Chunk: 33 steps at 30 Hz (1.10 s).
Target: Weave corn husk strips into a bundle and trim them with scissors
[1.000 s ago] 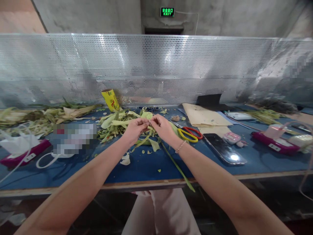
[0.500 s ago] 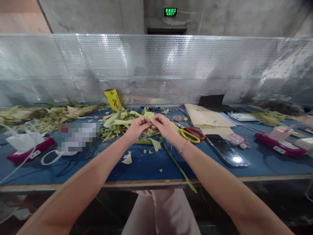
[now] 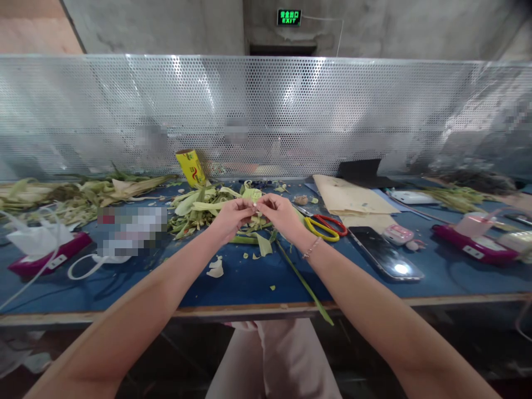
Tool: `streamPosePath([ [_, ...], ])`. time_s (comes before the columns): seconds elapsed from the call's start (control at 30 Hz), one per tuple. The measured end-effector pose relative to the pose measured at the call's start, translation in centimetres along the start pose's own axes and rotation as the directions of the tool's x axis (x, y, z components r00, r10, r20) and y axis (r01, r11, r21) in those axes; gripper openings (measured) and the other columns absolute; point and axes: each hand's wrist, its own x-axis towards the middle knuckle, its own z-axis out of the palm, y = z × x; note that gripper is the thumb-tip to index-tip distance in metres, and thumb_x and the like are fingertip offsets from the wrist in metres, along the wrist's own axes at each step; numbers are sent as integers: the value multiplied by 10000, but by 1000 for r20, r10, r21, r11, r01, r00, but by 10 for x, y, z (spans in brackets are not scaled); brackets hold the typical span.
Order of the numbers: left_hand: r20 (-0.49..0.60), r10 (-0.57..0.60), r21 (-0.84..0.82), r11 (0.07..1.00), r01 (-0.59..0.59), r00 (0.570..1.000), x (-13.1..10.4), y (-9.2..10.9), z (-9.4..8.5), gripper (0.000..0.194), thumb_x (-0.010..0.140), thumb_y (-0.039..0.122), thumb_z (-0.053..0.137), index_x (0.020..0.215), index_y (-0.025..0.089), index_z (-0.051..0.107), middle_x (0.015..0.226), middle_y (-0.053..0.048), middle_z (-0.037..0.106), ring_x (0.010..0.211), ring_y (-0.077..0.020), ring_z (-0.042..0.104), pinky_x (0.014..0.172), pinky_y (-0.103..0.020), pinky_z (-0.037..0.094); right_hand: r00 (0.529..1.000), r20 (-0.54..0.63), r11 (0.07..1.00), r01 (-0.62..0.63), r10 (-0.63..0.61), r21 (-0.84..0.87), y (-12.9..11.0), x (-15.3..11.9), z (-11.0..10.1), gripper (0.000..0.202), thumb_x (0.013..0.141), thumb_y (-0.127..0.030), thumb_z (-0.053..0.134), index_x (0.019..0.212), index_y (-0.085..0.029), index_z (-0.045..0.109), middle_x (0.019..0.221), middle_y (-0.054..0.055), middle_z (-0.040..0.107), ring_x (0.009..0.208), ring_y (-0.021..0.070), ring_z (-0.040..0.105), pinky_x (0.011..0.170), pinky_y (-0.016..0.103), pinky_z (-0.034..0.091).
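My left hand (image 3: 233, 218) and my right hand (image 3: 280, 213) meet fingertip to fingertip over the middle of the blue table. Both are pinched around a tiny pale piece (image 3: 255, 204), too small to name. Behind and left of them lies a heap of green husk strips (image 3: 193, 210). A pale green leaf scrap (image 3: 265, 244) rests just below the hands. One long green stalk (image 3: 305, 284) runs from near my right wrist over the table's front edge. White peel scraps (image 3: 215, 268) lie nearer to me on the left.
Right of my hands lie red and yellow scissors (image 3: 326, 227), brown paper (image 3: 353, 197), a phone (image 3: 384, 255) and a pink case (image 3: 398, 235). Purple power strips (image 3: 474, 246) sit on both sides. A yellow can (image 3: 192, 169) leans near the perforated metal screen (image 3: 270, 111).
The fingers of both hands have shifted very slightly around the tiny piece. The whole view has moved a little; the things on the table lie as before.
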Motion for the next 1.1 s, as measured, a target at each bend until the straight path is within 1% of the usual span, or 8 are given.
streamPosePath([
  [0.2, -19, -57, -28, 998, 57, 998, 0, 1, 0, 187, 511, 170, 731, 589, 101, 576, 540, 17, 552, 469, -45, 506, 507, -178, 419, 996, 83, 998, -18, 14, 57, 9, 4, -7, 209, 669, -357, 596, 726, -158, 571, 612, -26, 515, 521, 70, 434, 477, 208, 369],
  [0.37, -4, -92, -65, 994, 92, 996, -1, 2, 1, 164, 506, 147, 733, 577, 93, 594, 538, 8, 560, 466, -48, 509, 501, -179, 426, 995, 97, 994, -42, 32, 98, 10, 5, -9, 216, 648, -349, 619, 725, -150, 591, 619, -18, 535, 526, 69, 447, 479, 207, 372],
  [0.6, -35, -123, -124, 985, 117, 992, -1, 1, 3, 44, 582, 95, 668, 600, 90, 628, 547, -22, 579, 499, -63, 528, 532, -193, 454, 994, 93, 995, -60, 52, 83, 5, 6, -11, 197, 640, -329, 625, 700, -145, 592, 598, -22, 542, 499, 59, 424, 470, 208, 352],
  [0.67, -46, -118, -124, 986, 112, 992, 0, -1, 3, 41, 586, 95, 665, 595, 91, 626, 548, -24, 581, 501, -64, 529, 540, -199, 459, 995, 91, 995, -55, 47, 80, 6, 7, -12, 191, 634, -322, 630, 691, -145, 587, 596, -23, 543, 506, 60, 429, 476, 209, 352],
  [0.77, -47, -87, -114, 990, 82, 995, 2, -4, 2, 88, 556, 121, 694, 583, 97, 614, 551, -21, 582, 509, -68, 534, 542, -202, 459, 994, 106, 996, -44, 35, 83, 9, 7, -13, 189, 627, -314, 637, 691, -145, 582, 605, -25, 541, 521, 61, 439, 492, 211, 359],
  [0.9, -33, -43, -78, 996, 40, 999, 2, -5, 1, 151, 526, 179, 717, 592, 100, 606, 546, -10, 571, 505, -64, 526, 514, -187, 433, 990, 112, 981, -102, 84, 165, 8, 6, -10, 214, 621, -333, 641, 693, -145, 569, 597, -32, 520, 510, 55, 426, 484, 208, 349],
  [0.97, -34, -17, -48, 999, 15, 999, 1, -4, 2, 140, 537, 185, 700, 572, 104, 592, 521, 3, 548, 482, -52, 503, 479, -170, 400, 986, 118, 963, -142, 117, 230, 6, 5, -9, 228, 609, -344, 649, 676, -146, 558, 583, -41, 498, 499, 48, 409, 478, 203, 339],
  [1.1, -71, 31, 38, 999, -28, 997, -3, 1, 6, 106, 572, 154, 644, 536, 116, 552, 465, 32, 478, 414, -23, 412, 385, -150, 270, 977, 148, 935, -194, 156, 296, 0, 2, -8, 260, 566, -355, 681, 645, -147, 546, 578, -48, 480, 505, 45, 402, 484, 202, 341],
])
